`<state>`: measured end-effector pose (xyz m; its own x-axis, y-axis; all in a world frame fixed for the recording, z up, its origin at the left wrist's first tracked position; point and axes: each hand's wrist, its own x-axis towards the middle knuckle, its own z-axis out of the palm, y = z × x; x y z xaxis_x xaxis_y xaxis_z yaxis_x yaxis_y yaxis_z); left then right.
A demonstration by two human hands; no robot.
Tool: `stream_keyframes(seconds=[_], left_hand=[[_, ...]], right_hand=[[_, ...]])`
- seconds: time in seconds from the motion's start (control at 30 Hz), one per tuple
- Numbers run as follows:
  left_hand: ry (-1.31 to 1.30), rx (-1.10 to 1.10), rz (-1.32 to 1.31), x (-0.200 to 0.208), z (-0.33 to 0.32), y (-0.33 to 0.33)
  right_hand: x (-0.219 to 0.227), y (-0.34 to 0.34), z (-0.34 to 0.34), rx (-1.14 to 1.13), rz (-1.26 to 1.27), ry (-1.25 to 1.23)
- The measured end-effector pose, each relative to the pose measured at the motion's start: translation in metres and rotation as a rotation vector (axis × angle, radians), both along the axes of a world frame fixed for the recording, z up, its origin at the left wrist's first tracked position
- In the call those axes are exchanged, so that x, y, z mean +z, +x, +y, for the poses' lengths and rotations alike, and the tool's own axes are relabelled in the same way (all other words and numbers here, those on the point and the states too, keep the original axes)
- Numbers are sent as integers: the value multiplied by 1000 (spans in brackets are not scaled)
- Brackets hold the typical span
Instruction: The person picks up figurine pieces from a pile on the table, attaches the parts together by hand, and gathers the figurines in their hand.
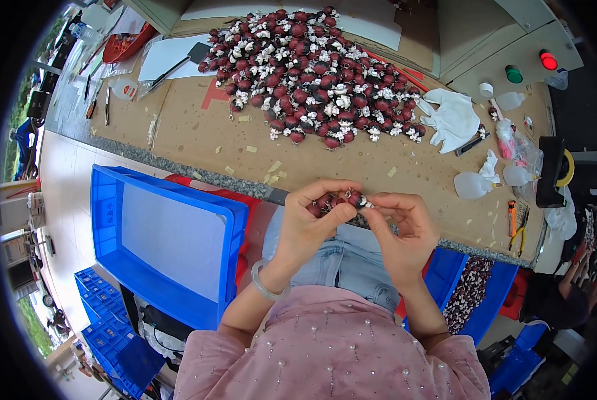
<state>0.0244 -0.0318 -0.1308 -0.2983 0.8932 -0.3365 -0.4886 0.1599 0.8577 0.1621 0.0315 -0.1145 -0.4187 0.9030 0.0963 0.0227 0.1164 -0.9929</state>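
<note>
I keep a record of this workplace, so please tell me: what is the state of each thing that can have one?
Left hand: curled around several figurines
Right hand: pinching one figurine with the fingertips
Heaped figurines: loose, in one pile
Left blue bin: open-topped
Right blue bin: open-topped, holding more figurines
Red button: lit
Green button: apparently unlit
White glove: lying unworn

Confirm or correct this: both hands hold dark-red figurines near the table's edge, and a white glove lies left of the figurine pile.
The side is wrong: in the head view the white glove lies right of the figurine pile. The left hand and right hand hold dark-red figurines near the table's edge.
</note>
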Motion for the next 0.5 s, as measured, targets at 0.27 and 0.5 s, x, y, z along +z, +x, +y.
stream_keyframes(seconds=[0.27, 0.5], left_hand=[[66, 36, -171, -4, -5, -8], [183, 95, -607, -4, -8, -11]], right_hand=[[-8, -15, 64, 8, -373, 334], [-31, -28, 79, -50, -556, 556]])
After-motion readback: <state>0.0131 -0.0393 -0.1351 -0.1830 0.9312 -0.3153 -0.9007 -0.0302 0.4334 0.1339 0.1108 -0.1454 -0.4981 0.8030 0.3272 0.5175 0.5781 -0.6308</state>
